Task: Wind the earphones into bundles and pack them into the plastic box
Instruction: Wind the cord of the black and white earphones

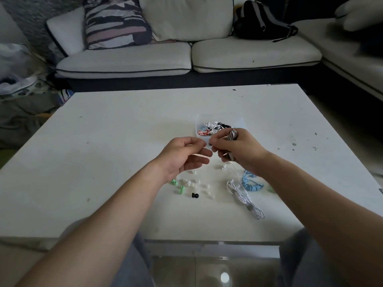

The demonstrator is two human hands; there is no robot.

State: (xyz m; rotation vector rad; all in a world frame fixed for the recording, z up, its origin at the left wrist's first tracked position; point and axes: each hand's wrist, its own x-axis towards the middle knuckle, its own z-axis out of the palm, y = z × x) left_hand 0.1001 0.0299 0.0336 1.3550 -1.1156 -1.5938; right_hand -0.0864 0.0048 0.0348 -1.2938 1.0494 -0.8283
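My right hand grips a brown-and-white striped earphone bundle wound round its fingers, just in front of the clear plastic box. Several wound earphone bundles lie inside the box. My left hand hovers beside the right, thumb and forefinger close together at the cord's end; whether they pinch it is unclear. A loose white earphone and a coiled light-blue earphone lie on the white table below my right wrist.
Small white, green and one black ear tips are scattered on the table below my left hand. A white sofa with cushions and a black backpack stands behind the table.
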